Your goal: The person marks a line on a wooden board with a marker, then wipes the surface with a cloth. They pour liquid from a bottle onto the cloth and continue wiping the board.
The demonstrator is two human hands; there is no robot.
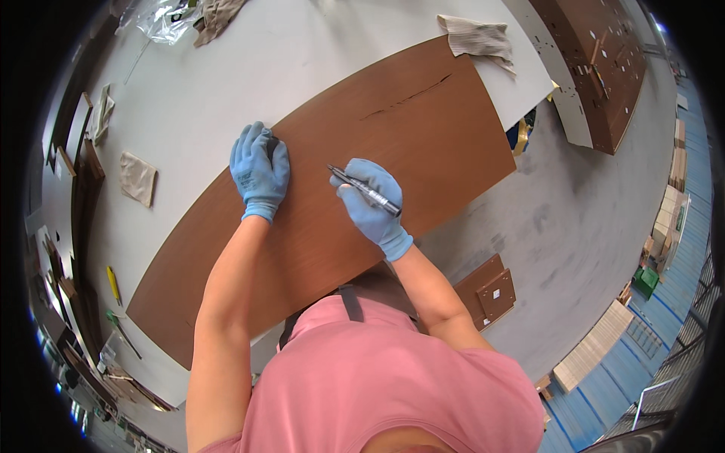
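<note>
A long brown board (436,136) lies across a pale worktable (243,79), with a thin dark broken line on its upper right part. My left hand (260,164), in a blue glove, rests at the board's far edge; a small dark thing, mostly hidden, shows between its thumb and fingers. Over the middle of the board my right hand (371,198), gloved alike, holds a black marker pen (368,191), its dark tip pointing up and left. Whether the tip touches the board I cannot tell. A striped cloth (478,41) overlaps the board's far right corner.
A folded beige cloth (137,178), a yellow-handled tool (114,285) and a green-handled screwdriver (122,331) lie at the left. Clear plastic (167,22) sits at the far edge. Brown panels (495,294) are low at the right; a drilled brown panel (600,62) stands beyond the table.
</note>
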